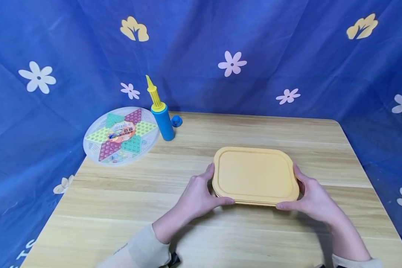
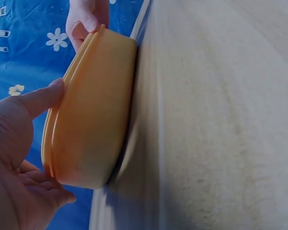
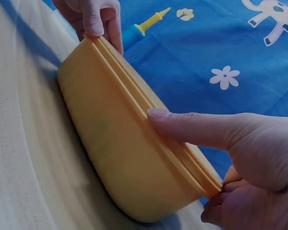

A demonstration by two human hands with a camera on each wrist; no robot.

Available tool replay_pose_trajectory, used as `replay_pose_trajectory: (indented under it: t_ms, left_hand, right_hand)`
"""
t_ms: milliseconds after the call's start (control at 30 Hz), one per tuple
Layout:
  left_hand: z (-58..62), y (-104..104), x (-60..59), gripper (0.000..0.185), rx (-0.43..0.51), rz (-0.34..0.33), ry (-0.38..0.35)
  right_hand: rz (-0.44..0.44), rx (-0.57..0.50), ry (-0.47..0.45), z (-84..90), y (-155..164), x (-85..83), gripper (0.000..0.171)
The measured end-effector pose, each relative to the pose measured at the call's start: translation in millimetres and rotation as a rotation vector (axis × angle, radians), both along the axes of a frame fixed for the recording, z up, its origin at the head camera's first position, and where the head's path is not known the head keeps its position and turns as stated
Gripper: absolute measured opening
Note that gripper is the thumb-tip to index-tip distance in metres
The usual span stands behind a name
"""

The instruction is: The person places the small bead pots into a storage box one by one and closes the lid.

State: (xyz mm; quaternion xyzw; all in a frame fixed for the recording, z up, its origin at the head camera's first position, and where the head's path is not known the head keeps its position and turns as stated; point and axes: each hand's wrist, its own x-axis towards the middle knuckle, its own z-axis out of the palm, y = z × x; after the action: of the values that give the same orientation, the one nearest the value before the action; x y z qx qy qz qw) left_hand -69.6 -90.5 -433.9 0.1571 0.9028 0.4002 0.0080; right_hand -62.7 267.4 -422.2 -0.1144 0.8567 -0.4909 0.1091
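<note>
A yellow rectangular box with rounded corners stands on the table, its flat lid (image 1: 256, 173) facing up. Both wrist views show the deep side wall (image 3: 120, 143) of the box under a layered rim (image 2: 62, 105). At the left end, my left hand (image 1: 199, 193) grips the lid edge, thumb along the front and fingers round the side. My right hand (image 1: 316, 195) holds the opposite end the same way, its thumb pressing the front rim near the right corner. The lid sits over the box, and the inside is hidden.
Wood-grain table (image 1: 120, 208) lies under everything. Toward the back left, a blue and yellow hand balloon pump (image 1: 164, 123) stands upright beside a small blue piece (image 1: 176, 121). Left of it lies a round Chinese checkers board (image 1: 132, 145). Blue patterned cloth (image 1: 194, 44) hangs behind.
</note>
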Motion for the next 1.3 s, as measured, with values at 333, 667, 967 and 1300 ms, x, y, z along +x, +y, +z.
replay_pose_trajectory:
  t_ms: [333, 667, 967, 1300]
  left_hand:
    - [-0.7, 2, 3.4, 0.13, -0.034, 0.0, -0.004]
    - [-0.6, 1, 4.2, 0.131, -0.064, 0.012, -0.01]
    - [13.5, 6, -7.6, 0.129, -0.163, -0.129, 0.043]
    - [13.4, 11, -14.3, 0.128, -0.278, -0.16, -0.01]
  right_hand:
    - [-0.004, 0.048, -0.028, -3.8, 3, 2.7, 0.139]
    - [0.006, 0.063, 0.005, -4.2, 3, 2.3, 0.138]
    - [0.165, 0.301, 0.205, 6.4, 8, -7.8, 0.126]
    - [0.205, 0.349, 0.152, 10.3, 6, -15.5, 0.13]
